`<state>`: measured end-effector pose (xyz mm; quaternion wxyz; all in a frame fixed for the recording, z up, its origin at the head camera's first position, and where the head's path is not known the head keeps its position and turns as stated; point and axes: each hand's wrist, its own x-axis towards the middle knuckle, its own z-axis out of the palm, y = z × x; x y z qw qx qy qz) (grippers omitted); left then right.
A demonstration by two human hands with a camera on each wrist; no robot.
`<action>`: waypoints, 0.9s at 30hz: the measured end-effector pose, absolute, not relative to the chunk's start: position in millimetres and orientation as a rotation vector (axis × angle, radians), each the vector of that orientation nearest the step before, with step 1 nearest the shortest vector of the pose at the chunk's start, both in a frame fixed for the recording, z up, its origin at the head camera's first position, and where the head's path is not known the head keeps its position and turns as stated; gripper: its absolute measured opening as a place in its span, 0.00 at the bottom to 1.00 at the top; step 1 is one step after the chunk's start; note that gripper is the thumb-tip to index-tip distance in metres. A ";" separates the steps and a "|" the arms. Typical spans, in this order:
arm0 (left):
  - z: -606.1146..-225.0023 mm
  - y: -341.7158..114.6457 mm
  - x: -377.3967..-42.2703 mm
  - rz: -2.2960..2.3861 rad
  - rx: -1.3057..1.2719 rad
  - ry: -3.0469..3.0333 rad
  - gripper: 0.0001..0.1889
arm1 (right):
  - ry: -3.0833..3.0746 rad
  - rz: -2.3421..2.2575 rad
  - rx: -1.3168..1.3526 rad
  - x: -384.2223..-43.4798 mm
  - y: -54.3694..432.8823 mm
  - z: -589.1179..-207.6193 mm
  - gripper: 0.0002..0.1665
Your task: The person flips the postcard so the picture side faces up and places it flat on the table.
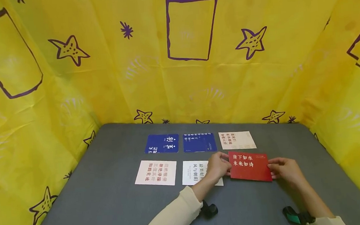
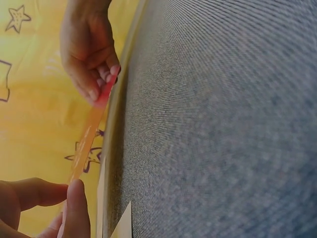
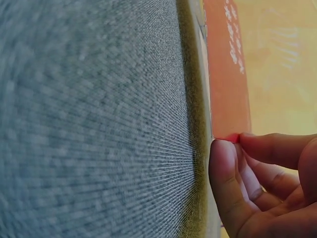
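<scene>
A red card (image 1: pixel 250 172) with white Chinese writing is held between both hands, close over the grey table. My left hand (image 1: pixel 216 167) pinches its left edge between thumb and fingers, and that forearm passes over part of a white card (image 1: pixel 192 174) with dark writing. At the opposite edge my right hand (image 1: pixel 287 171) pinches the card, its thumb and index finger (image 3: pixel 277 148) meeting at the corner in the right wrist view. From the left wrist view the red card (image 2: pixel 89 134) appears nearly edge-on, stretching between the two hands.
Behind the red card lie a blue card (image 1: pixel 161 143), a second blue card (image 1: pixel 201 146) and a cream card (image 1: pixel 236 141) in a row. A pinkish-white card (image 1: pixel 156 173) lies at the left. Yellow patterned cloth (image 1: pixel 196 83) walls in the grey table (image 1: pixel 111 201).
</scene>
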<state>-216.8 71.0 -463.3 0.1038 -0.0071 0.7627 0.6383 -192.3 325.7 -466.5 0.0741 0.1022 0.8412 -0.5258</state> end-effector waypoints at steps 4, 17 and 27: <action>-465.1 72.1 -215.3 1.865 -0.025 2.243 0.21 | 2.516 -1.572 0.303 -191.6 325.3 -468.7 0.21; -467.6 69.5 -216.1 1.649 0.011 2.385 0.25 | 2.503 -1.529 0.307 -194.0 318.2 -464.7 0.19; -459.7 55.7 -224.9 1.509 0.090 2.448 0.19 | 2.533 -1.428 0.263 -200.0 318.0 -462.1 0.18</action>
